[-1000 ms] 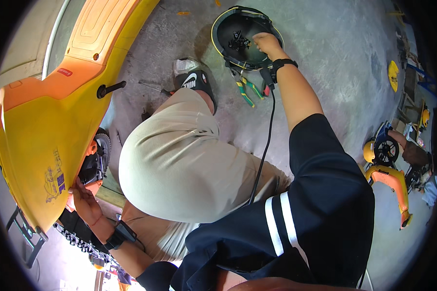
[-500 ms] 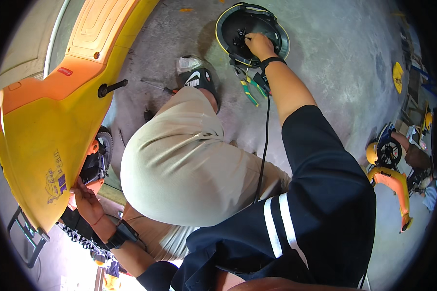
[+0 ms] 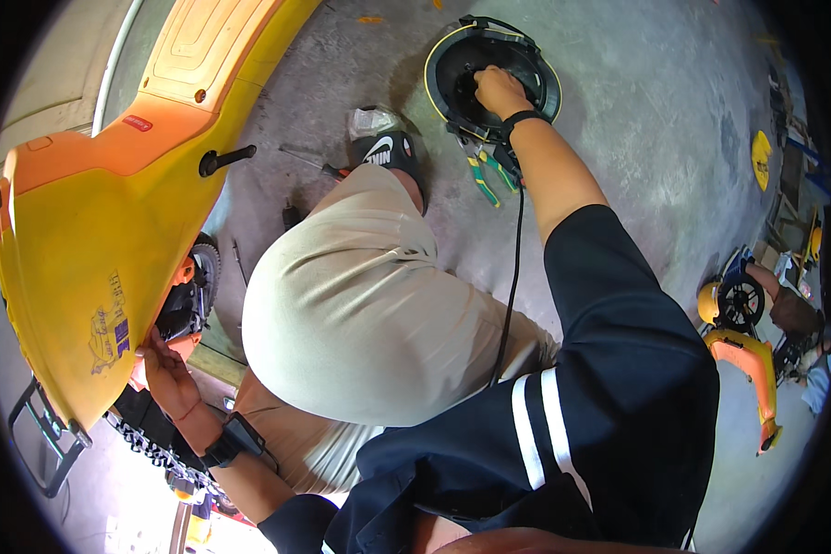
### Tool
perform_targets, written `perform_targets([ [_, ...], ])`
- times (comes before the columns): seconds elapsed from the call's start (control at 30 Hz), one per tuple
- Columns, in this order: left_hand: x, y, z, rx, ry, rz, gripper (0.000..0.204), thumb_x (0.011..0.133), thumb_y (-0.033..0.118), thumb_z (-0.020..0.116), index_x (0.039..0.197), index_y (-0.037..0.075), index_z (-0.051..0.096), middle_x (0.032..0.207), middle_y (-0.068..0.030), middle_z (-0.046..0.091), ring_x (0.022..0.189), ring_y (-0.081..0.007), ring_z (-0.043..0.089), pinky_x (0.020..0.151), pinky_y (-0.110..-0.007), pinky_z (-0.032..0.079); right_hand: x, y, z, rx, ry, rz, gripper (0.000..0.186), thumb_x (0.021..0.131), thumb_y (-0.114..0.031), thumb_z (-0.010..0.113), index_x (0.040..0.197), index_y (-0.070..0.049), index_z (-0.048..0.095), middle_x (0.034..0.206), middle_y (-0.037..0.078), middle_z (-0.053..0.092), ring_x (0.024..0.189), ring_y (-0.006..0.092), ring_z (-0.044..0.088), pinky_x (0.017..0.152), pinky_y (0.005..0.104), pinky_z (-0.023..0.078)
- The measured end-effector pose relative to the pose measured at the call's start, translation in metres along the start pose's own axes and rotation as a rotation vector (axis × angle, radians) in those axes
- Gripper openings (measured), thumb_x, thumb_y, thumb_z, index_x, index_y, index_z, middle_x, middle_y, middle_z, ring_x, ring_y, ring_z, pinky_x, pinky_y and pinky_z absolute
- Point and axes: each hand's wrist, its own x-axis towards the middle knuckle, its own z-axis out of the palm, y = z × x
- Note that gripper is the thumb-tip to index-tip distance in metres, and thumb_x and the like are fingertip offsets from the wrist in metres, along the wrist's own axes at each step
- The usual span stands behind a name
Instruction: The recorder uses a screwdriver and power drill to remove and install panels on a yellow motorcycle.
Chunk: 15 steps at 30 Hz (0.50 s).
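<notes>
Grey floor (image 3: 637,111), lettered yellow panel (image 3: 74,268) beside half-curled left grip (image 3: 168,383), bunched right grip (image 3: 500,90) in helmet (image 3: 441,83), contents unclear.

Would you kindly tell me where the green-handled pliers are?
In the head view, the pliers lie slightly right of upper centre, on the floor beside the upturned helmet's near rim, right of the black sandal.

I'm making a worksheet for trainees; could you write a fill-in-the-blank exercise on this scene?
1. In the black container is the person's ____ hand.
2. The left hand is at the edge of a panel coloured ____.
3. The pliers have yellow and ____ handles.

Missing words: right; yellow; green.
</notes>
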Motion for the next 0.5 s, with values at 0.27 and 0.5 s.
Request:
perform_targets([
  [0.27, -0.003, 0.000, 0.008, 0.005, -0.010, 0.029, 0.048, 0.100, 0.036, 0.057, 0.134, 0.003, 0.051, 0.127, -0.0074, 0.064, 0.106, -0.0059, 0.062, 0.075, -0.018, 0.042, -0.012, 0.009, -0.004, 0.025, -0.138, -0.020, 0.028, 0.084, -0.011, 0.063, 0.110, -0.014, 0.072, 0.120, 0.015, 0.066, 0.114, 0.0328, 0.062, 0.097, 0.0419, 0.050],
  [0.5, 0.001, -0.001, 0.002, 0.030, 0.008, 0.013, 0.049, 0.100, 0.037, 0.057, 0.134, 0.003, 0.050, 0.127, -0.0079, 0.064, 0.109, -0.0076, 0.062, 0.074, -0.018, 0.043, -0.016, 0.047, 0.010, 0.178, -0.075, 0.020, 0.027, 0.086, -0.011, 0.060, 0.109, -0.018, 0.072, 0.116, 0.013, 0.068, 0.111, 0.0321, 0.064, 0.094, 0.0410, 0.050],
])
